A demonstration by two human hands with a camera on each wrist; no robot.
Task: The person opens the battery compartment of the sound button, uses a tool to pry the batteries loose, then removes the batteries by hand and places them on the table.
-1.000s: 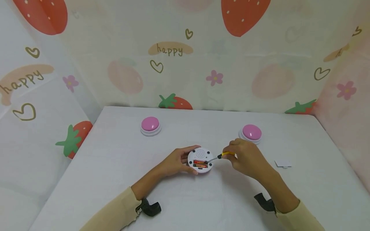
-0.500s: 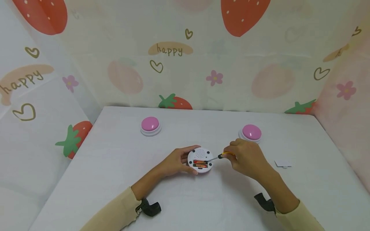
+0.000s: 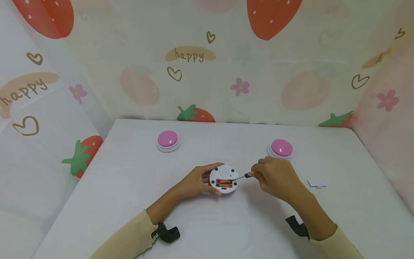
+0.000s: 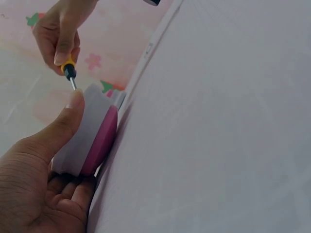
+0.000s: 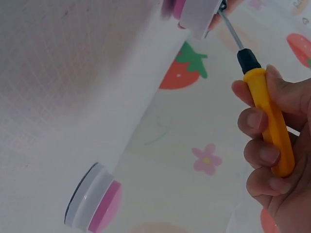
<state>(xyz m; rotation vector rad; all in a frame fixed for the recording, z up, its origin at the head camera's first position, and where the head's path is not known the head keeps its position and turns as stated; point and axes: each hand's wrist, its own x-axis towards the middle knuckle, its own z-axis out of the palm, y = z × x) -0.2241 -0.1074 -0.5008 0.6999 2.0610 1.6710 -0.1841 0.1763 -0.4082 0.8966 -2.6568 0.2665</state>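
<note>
My left hand (image 3: 197, 181) holds a round white push-button unit (image 3: 224, 171) by its rim, thumb on the near side. Its underside faces up, and the pink cap (image 4: 102, 143) points down to the table in the left wrist view. Two red-and-black batteries (image 3: 224, 183) lie side by side in the uncovered compartment. My right hand (image 3: 275, 176) grips the yellow handle of a screwdriver (image 5: 272, 121) with curled fingers. The screwdriver's thin metal shaft slants down to the right end of the batteries. In the head view most of the handle is hidden by the hand.
Two more pink-topped buttons stand farther back, one at left (image 3: 168, 140) and one just behind my right hand (image 3: 282, 148). A small white battery cover (image 3: 317, 183) lies on the white table (image 3: 220, 230) at right. Printed sheets surround the table's back and sides.
My right hand has tilted slightly, so less yellow handle shows in the head view. The upper battery's label looks turned, with more of its lettering visible. The left hand stays in place.
</note>
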